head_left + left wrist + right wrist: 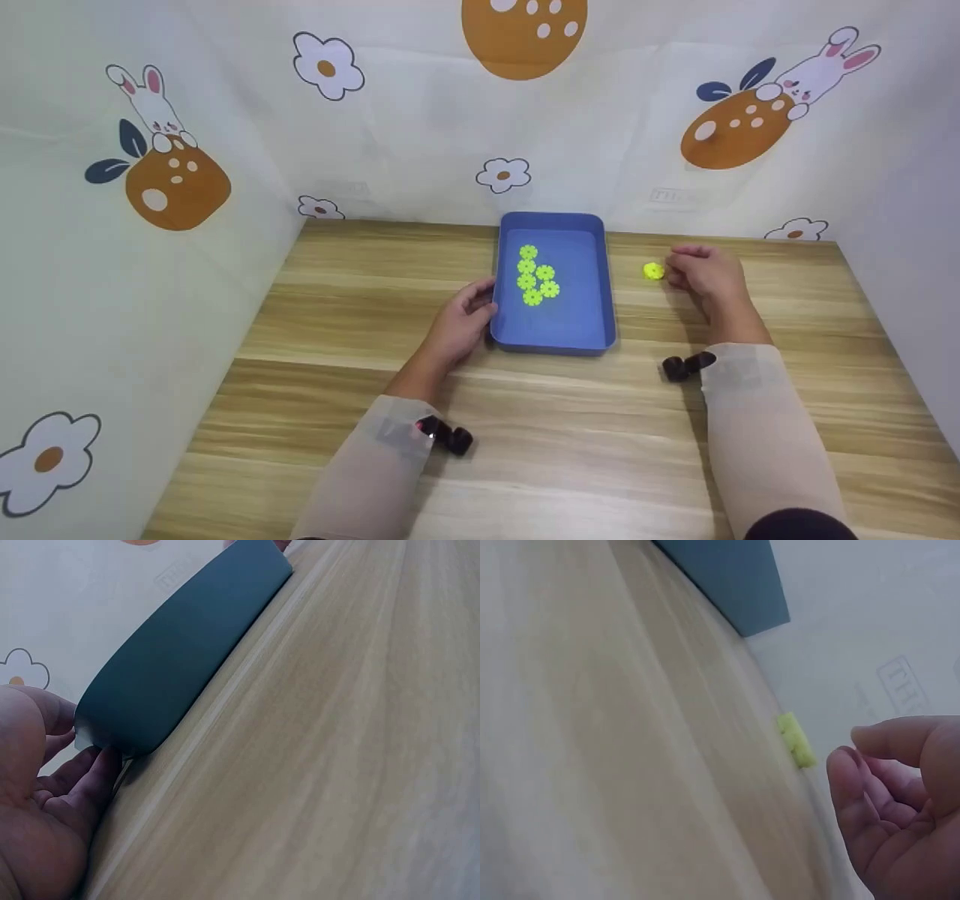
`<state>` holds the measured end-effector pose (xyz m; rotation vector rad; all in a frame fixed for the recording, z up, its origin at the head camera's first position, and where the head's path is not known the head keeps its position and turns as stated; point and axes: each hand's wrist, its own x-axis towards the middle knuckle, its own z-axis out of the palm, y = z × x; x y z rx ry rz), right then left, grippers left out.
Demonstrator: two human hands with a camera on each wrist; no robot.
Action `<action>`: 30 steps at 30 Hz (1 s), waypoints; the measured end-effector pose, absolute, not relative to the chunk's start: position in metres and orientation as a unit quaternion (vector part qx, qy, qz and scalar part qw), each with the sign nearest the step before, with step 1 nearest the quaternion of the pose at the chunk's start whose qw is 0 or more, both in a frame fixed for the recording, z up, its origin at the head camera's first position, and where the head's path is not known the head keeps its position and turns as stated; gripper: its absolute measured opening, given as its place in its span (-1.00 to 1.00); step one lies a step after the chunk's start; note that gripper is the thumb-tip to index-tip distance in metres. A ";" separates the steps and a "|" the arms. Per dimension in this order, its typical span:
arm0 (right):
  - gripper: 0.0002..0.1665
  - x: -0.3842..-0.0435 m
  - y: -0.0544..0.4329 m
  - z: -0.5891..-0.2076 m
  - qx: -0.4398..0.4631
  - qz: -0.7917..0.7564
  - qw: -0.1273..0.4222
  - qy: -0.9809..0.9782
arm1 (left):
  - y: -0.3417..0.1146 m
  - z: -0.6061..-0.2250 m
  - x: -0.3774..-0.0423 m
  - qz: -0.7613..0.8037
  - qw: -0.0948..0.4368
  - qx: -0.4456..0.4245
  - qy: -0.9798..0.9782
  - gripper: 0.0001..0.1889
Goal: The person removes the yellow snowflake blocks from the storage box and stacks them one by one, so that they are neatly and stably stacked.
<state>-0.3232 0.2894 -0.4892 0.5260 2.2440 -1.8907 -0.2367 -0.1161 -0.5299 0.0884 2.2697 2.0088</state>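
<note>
Currently, our left grip (459,324) touches the outside of the tray's left wall with relaxed fingers, and the tray (583,319) sits on the worktop (315,322) with six yellow discs (526,282) inside, four in a rough column towards its left and two beside them near its middle. To the right of the tray, our right grip (706,276) is closed around nothing, thumb drawn up to the forefinger, with one yellow piece (653,271) just beside its fingertips.
</note>
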 end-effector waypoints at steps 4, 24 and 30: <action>-0.46 -0.320 0.284 -0.475 0.166 -0.659 0.091 0.728 | -0.115 -0.529 -0.236 0.661 0.057 0.023 0.747 -0.47; -0.57 -0.304 0.203 -0.437 -0.024 -0.619 0.097 0.779 | -0.114 -0.529 -0.236 0.658 0.063 0.020 0.750 -0.46; -0.60 -0.315 0.183 -0.433 -0.038 -0.589 0.115 0.799 | -0.116 -0.529 -0.235 0.662 0.060 0.022 0.747 -0.47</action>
